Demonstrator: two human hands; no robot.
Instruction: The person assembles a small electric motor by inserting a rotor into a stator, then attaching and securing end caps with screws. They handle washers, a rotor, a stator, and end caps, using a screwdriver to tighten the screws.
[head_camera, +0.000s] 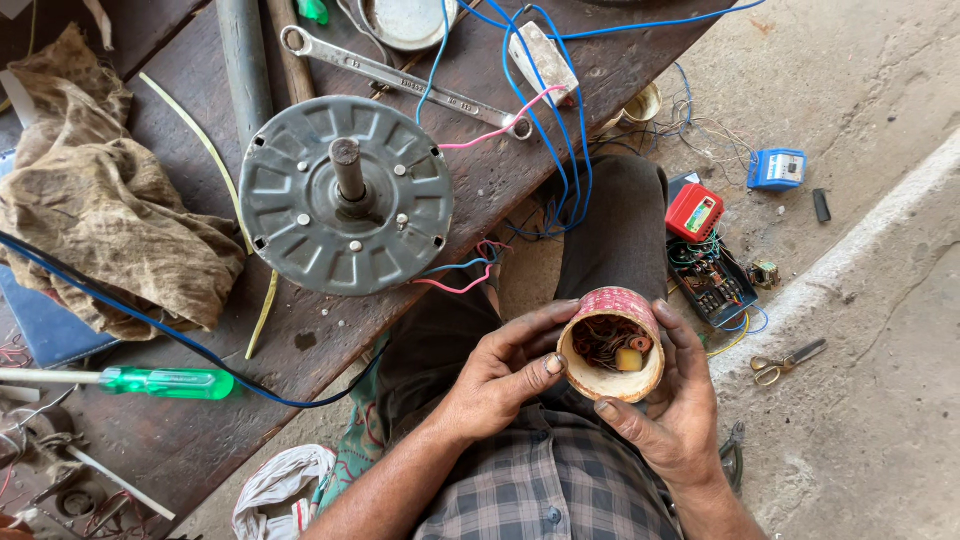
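- I see both hands wrapped around a small round tin (612, 350), held over the lap, just off the near edge of the workbench (480, 190).
- Right hand (672, 400): cups the tin from below and from the right side, fingers curled up its far wall, thumb lying along the near rim. Grip closed on the tin.
- Left hand (505, 372): fingers pressed against the tin's left wall, thumb tip resting on the rim. Also closed on the tin.
- The tin has a pale rim and a red patterned outside; its open mouth is tilted toward the camera. Inside: a tangle of small parts, reddish coils and one yellowish block. I cannot tell more than that.
- Below the hands: a checked shirt (560, 490); dark trousers (610, 230) beyond the tin.
- On the bench, left of and beyond the hands: a grey round motor (300, 200) lying flat, its shaft pointing up, with pink and blue wires (460, 275) coming out on the side toward the hands.
- Beyond the motor: a long spanner (400, 80) lying at an angle, and more blue wire (560, 140) looping down off the bench edge.
- Left of the motor: a crumpled dirty rag (100, 210). Nearer to me, a screwdriver with a green handle (170, 383) lies on the bench.
- On the concrete floor to the right, well apart from the hands: a red meter (694, 212), a blue box (777, 169), an open circuit board (712, 282) and a pair of scissors (785, 362).
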